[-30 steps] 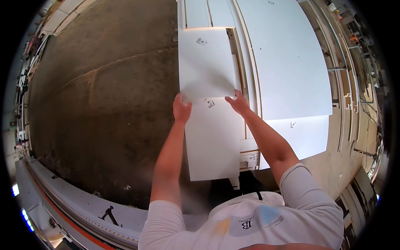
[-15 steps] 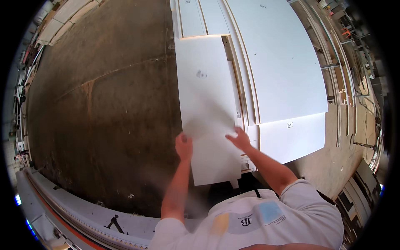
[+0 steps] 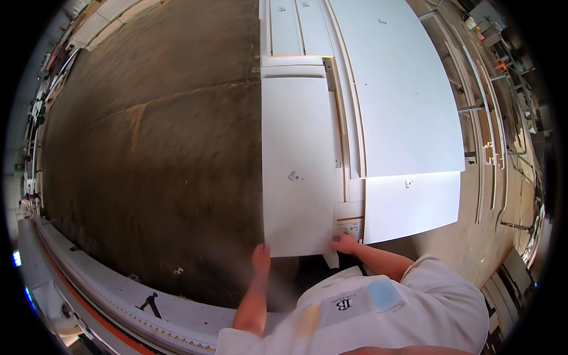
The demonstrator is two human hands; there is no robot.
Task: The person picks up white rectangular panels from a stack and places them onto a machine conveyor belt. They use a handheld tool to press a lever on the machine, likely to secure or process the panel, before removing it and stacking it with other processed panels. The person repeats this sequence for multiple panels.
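A long white panel (image 3: 299,130) lies lengthwise in front of me on a stack of boards, with a small printed label near its middle. At its near left corner my left hand (image 3: 261,259) is closed on the edge. My right hand (image 3: 346,243) grips the right edge near the opposite corner, its fingers partly hidden by the panel. Beyond the far end, a strip of another white board (image 3: 294,61) shows. A narrow white piece (image 3: 331,259) sticks out under the near right corner.
Larger white sheets (image 3: 408,100) lie to the right, overlapping a smaller white sheet (image 3: 414,204). Brown concrete floor (image 3: 160,160) spreads on the left. A long machine bed (image 3: 118,284) with a black clamp-like part (image 3: 152,305) runs along the lower left. Metal racks (image 3: 470,109) stand at far right.
Both hands have come nearer my body, down to the near corners. The panel's label has shifted toward me, and a strip of board now shows beyond its far end.
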